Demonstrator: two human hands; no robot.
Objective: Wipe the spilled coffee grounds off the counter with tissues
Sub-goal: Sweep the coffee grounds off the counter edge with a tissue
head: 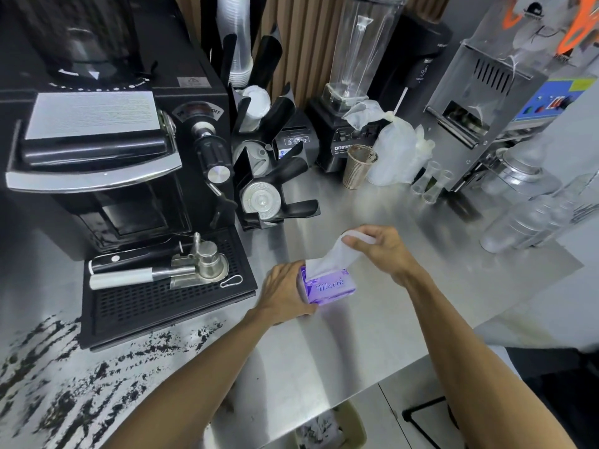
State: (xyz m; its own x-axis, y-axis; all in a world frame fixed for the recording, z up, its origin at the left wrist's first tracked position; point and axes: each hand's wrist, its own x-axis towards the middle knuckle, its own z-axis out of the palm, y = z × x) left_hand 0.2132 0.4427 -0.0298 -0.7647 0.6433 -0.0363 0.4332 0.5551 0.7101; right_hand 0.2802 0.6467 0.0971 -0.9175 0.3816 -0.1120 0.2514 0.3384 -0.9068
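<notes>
A purple tissue pack [330,288] stands on the steel counter [372,335] near the middle. My left hand [283,291] grips its left side. My right hand [379,249] pinches a white tissue [334,256] that is partly drawn up out of the pack's top. Dark coffee grounds [81,371] are smeared across the counter at the lower left, in front of the espresso machine.
A black espresso machine [107,176] with a drip tray [162,293] holding a portafilter sits at the left. Behind stand a lid and cup holder [265,176], a blender [353,89], a metal cup [358,168], plastic bags and a sealing machine [492,102]. A bin [327,429] is below the counter edge.
</notes>
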